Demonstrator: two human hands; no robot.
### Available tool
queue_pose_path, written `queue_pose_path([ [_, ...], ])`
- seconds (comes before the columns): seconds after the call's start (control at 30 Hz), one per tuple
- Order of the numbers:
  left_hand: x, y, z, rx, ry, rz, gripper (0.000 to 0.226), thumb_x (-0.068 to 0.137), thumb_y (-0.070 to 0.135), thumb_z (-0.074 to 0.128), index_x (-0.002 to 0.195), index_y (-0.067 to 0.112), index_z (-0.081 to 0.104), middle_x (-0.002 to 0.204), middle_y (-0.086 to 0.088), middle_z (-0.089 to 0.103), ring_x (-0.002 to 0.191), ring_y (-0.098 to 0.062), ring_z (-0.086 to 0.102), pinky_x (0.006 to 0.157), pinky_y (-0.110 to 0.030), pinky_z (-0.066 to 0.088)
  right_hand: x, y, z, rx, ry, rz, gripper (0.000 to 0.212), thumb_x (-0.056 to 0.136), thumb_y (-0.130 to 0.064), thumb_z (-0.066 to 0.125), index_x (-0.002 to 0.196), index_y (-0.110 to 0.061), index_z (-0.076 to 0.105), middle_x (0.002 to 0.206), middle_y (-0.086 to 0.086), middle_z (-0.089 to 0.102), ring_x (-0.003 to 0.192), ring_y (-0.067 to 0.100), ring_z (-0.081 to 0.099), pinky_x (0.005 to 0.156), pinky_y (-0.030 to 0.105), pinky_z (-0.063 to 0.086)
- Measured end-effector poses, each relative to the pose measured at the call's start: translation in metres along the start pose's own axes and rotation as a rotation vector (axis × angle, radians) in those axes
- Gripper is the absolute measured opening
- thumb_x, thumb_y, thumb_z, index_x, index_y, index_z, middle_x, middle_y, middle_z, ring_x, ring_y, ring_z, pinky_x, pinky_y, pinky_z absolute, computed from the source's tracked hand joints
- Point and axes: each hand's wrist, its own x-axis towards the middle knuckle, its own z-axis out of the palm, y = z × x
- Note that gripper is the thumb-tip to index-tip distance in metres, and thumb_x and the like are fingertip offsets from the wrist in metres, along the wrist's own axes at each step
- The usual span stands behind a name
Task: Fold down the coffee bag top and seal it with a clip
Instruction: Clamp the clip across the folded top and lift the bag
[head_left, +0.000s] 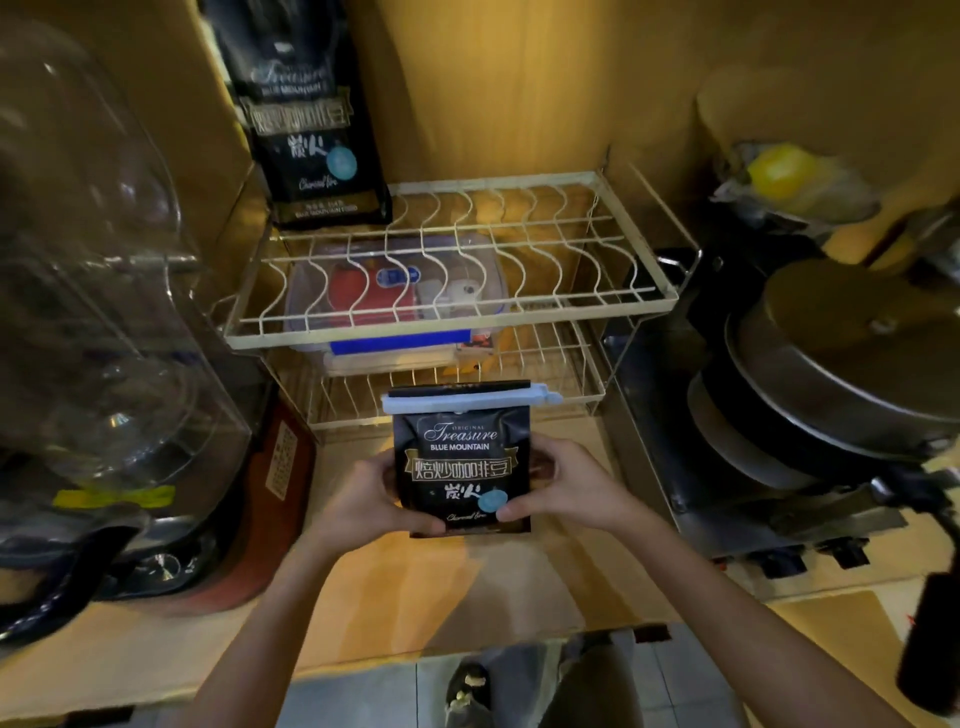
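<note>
A black coffee bag (460, 457) with white and gold lettering stands upright on the wooden counter, in front of the wire rack. Its top is folded over, and a long pale blue clip (467, 399) lies across the fold from edge to edge. My left hand (376, 493) grips the bag's left side with the thumb on the front near the bottom. My right hand (563, 483) holds the right side the same way, thumb near the round blue sticker.
A second, taller coffee bag (306, 119) stands on the top tier of the white wire rack (644, 304). A clear box (395, 291) sits under that tier. A glass-jar appliance (93, 312) fills the left; stacked pans (841, 364) sit on the right.
</note>
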Motion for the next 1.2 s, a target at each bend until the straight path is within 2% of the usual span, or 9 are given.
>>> queue_pose_path([
  [0.1, -0.005, 0.055, -0.028, 0.065, 0.005, 0.133, 0.062, 0.045, 0.013, 0.088, 0.092, 0.037, 0.055, 0.09, 0.039, 0.064, 0.09, 0.013, 0.059, 0.068, -0.002, 0.045, -0.003, -0.047, -0.02, -0.066, 0.037, -0.105, 0.058, 0.056, -0.021, 0.085, 0.102, -0.04, 0.055, 0.105, -0.016, 0.065, 0.102, 0.002, 0.06, 0.084, 0.025, 0.052],
  [0.23, -0.007, 0.122, -0.064, 0.087, 0.041, 0.281, 0.054, 0.047, 0.018, 0.085, 0.091, 0.034, 0.059, 0.095, 0.033, 0.066, 0.092, 0.007, 0.061, 0.07, -0.004, 0.047, 0.0, -0.107, -0.051, -0.1, 0.088, -0.23, 0.051, 0.058, -0.02, 0.085, 0.096, -0.041, 0.057, 0.097, -0.021, 0.065, 0.095, -0.007, 0.06, 0.071, 0.005, 0.048],
  [0.37, 0.0, 0.17, -0.092, 0.119, 0.085, 0.372, 0.04, 0.048, 0.025, 0.082, 0.083, 0.029, 0.063, 0.081, 0.028, 0.071, 0.079, 0.005, 0.065, 0.066, -0.005, 0.047, 0.009, -0.157, -0.077, -0.056, 0.103, -0.327, 0.055, 0.055, -0.028, 0.083, 0.102, -0.037, 0.058, 0.096, -0.026, 0.068, 0.096, -0.005, 0.061, 0.071, 0.004, 0.047],
  [0.47, 0.01, 0.196, -0.108, 0.113, 0.155, 0.423, 0.04, 0.048, 0.033, 0.079, 0.085, 0.033, 0.063, 0.088, 0.029, 0.07, 0.088, 0.002, 0.065, 0.071, -0.007, 0.049, 0.025, -0.185, -0.094, -0.074, 0.146, -0.379, 0.057, 0.05, -0.036, 0.08, 0.101, -0.038, 0.057, 0.098, -0.026, 0.065, 0.098, -0.008, 0.059, 0.077, 0.007, 0.046],
  [0.6, 0.035, 0.214, -0.123, 0.08, 0.264, 0.444, 0.037, 0.047, 0.039, 0.076, 0.081, 0.035, 0.063, 0.082, 0.025, 0.071, 0.085, 0.002, 0.065, 0.069, -0.008, 0.049, 0.054, -0.206, -0.113, -0.059, 0.228, -0.447, 0.07, 0.05, -0.032, 0.082, 0.115, -0.029, 0.054, 0.113, -0.015, 0.061, 0.108, 0.001, 0.055, 0.088, 0.02, 0.046],
  [0.73, 0.071, 0.216, -0.126, 0.06, 0.396, 0.449, 0.038, 0.059, 0.023, 0.079, 0.091, 0.03, 0.06, 0.091, 0.017, 0.064, 0.086, 0.006, 0.061, 0.07, -0.009, 0.048, 0.091, -0.205, -0.125, 0.076, 0.289, -0.469, 0.069, 0.057, -0.011, 0.084, 0.117, -0.025, 0.053, 0.107, -0.016, 0.062, 0.096, -0.008, 0.061, 0.072, 0.007, 0.05],
  [0.93, 0.123, 0.192, -0.11, 0.044, 0.584, 0.396, 0.055, 0.064, 0.016, 0.078, 0.115, 0.011, 0.057, 0.104, 0.004, 0.064, 0.084, 0.006, 0.056, 0.07, 0.004, 0.041, 0.139, -0.18, -0.126, 0.128, 0.326, -0.403, 0.061, 0.063, -0.006, 0.08, 0.115, -0.024, 0.054, 0.098, -0.015, 0.065, 0.087, -0.006, 0.063, 0.067, 0.005, 0.05],
  [1.1, 0.147, 0.176, -0.096, 0.059, 0.718, 0.336, 0.057, 0.071, 0.018, 0.073, 0.123, 0.018, 0.051, 0.115, -0.005, 0.067, 0.107, -0.017, 0.06, 0.096, -0.037, 0.048, 0.17, -0.169, -0.121, 0.14, 0.342, -0.314, 0.068, 0.066, -0.012, 0.079, 0.126, -0.022, 0.048, 0.105, -0.01, 0.064, 0.098, 0.007, 0.061, 0.07, 0.016, 0.053],
  [1.2, 0.152, 0.175, -0.089, 0.137, 0.803, 0.346, 0.062, 0.074, 0.015, 0.071, 0.13, 0.015, 0.043, 0.122, -0.009, 0.062, 0.113, -0.022, 0.057, 0.1, -0.028, 0.04, 0.182, -0.162, -0.118, 0.166, 0.356, -0.28, 0.074, 0.067, -0.012, 0.078, 0.131, -0.02, 0.043, 0.113, -0.005, 0.063, 0.099, 0.009, 0.059, 0.08, 0.021, 0.049],
])
